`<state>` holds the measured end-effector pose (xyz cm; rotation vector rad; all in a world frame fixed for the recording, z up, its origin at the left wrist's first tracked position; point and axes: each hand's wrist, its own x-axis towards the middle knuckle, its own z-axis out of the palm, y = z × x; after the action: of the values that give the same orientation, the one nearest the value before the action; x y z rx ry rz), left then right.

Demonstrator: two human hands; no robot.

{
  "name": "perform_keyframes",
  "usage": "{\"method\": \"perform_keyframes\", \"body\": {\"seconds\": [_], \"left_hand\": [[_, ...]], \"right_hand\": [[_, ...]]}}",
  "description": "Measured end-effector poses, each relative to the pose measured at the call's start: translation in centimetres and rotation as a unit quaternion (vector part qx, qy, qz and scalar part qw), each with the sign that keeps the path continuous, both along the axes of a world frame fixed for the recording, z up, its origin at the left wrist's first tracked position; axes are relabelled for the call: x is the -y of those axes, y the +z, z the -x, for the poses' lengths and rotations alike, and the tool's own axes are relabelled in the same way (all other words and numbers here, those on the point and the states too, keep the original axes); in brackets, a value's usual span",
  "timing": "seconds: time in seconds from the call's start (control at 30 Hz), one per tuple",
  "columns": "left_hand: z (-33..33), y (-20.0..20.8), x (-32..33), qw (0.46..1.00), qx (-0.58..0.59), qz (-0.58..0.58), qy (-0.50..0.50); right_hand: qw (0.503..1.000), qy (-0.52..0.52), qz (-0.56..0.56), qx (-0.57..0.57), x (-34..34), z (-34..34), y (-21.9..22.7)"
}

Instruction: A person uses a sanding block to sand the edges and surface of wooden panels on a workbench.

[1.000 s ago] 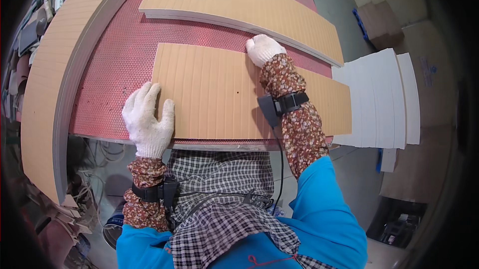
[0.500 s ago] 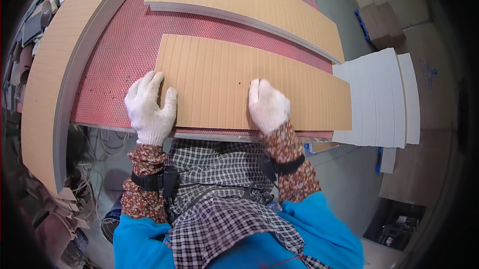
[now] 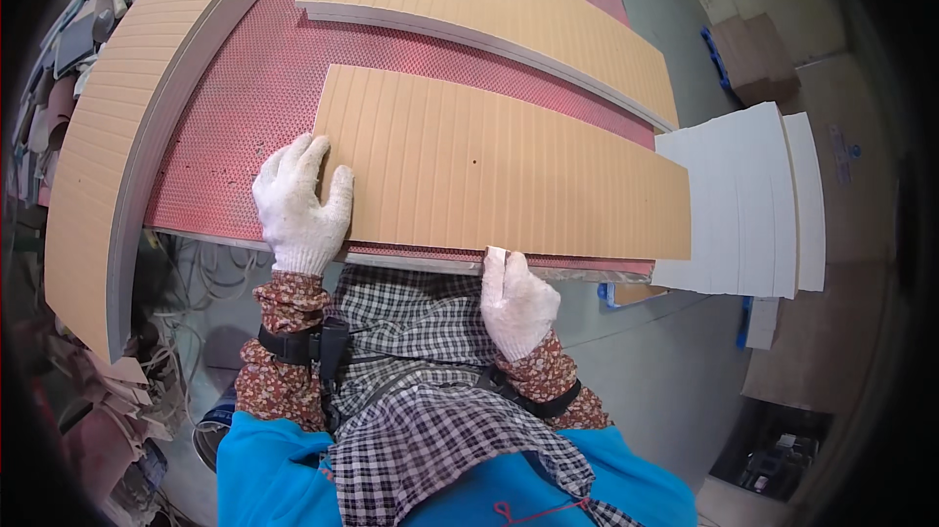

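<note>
A long tan board (image 3: 509, 155) with parallel grooves and a small dark hole lies on the red textured mat (image 3: 245, 116). My left hand (image 3: 298, 204), in a white knit glove, rests at its near left corner. The fingers are spread along the left end and the thumb lies toward the board's face. My right hand (image 3: 518, 304), gloved too, is closed at the near long edge, just off the board. Between its thumb and fingers shows a small flat pale piece (image 3: 497, 259), its kind unclear.
Farther back lies a stack of similar boards (image 3: 489, 23). More tan boards (image 3: 147, 107) stand along the left. White sheets (image 3: 734, 199) adjoin the right end. Cables (image 3: 210, 273) hang below the table, and brown cartons (image 3: 748, 58) stand on the floor at right.
My right hand has come toward me, from the middle of the board to its near edge. The left hand stays at the corner; the view has shifted slightly.
</note>
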<state>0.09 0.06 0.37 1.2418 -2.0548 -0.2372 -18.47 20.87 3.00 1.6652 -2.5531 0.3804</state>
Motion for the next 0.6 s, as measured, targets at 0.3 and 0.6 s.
{"method": "perform_keyframes", "body": {"seconds": [0.3,0.6], "left_hand": [[0.0,-0.5,0.2,1.0,-0.009,0.009,0.0],[0.2,-0.2,0.2,1.0,-0.006,0.005,-0.009]], "right_hand": [[0.992,0.06,-0.07,-0.087,0.7,-0.4,0.4],[0.99,0.07,-0.056,-0.106,9.5,5.4,0.6]]}}
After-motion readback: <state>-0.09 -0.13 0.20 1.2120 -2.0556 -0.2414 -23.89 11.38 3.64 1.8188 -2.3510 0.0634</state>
